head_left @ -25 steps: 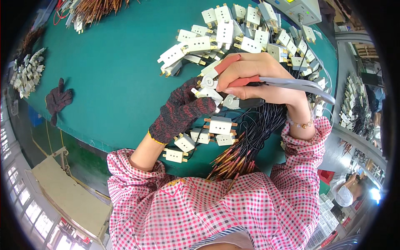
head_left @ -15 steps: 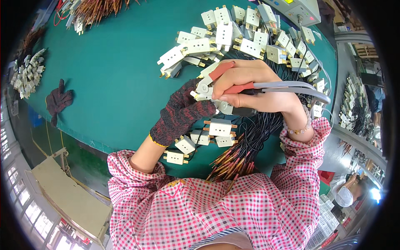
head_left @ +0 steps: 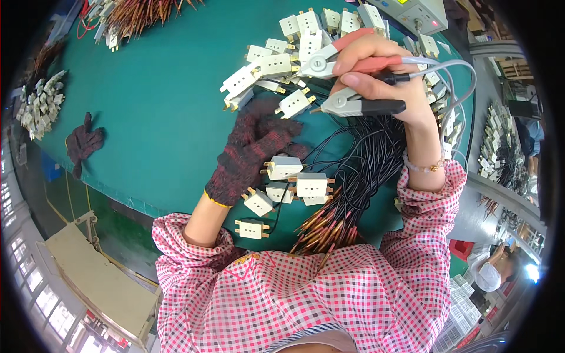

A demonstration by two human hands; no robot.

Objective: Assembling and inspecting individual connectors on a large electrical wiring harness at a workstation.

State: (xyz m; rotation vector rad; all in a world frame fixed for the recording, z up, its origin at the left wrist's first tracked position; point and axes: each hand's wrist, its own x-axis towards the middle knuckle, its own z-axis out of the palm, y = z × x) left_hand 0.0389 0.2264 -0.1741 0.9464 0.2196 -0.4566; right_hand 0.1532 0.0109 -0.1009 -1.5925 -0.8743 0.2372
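My right hand [head_left: 385, 79], bare, with a bead bracelet, grips a red-handled test clip [head_left: 379, 63]. A black-handled test clip [head_left: 376, 107] is held in the same hand, just below. Its jaw tip is close to a white terminal block [head_left: 294, 103] with metal tabs. My left hand [head_left: 253, 147], in a dark knitted glove, is beside that block with its fingers apart, slightly blurred. No block shows in its fingers. Under the gloved thumb lies another white block [head_left: 284, 167], next to several more [head_left: 312, 185] near my body.
Many white blocks [head_left: 276, 65] pile up along the far side, before an instrument box [head_left: 418, 15]. Black wires [head_left: 376, 153] with copper-coloured ends bunch at centre right. A loose dark glove [head_left: 84, 144] lies left on the green table [head_left: 159, 106]. Another person [head_left: 488, 273] sits far right.
My right hand has lifted both clips up and away from the block my left hand held. That block now lies with the near group, and my left hand has let go and is beside another.
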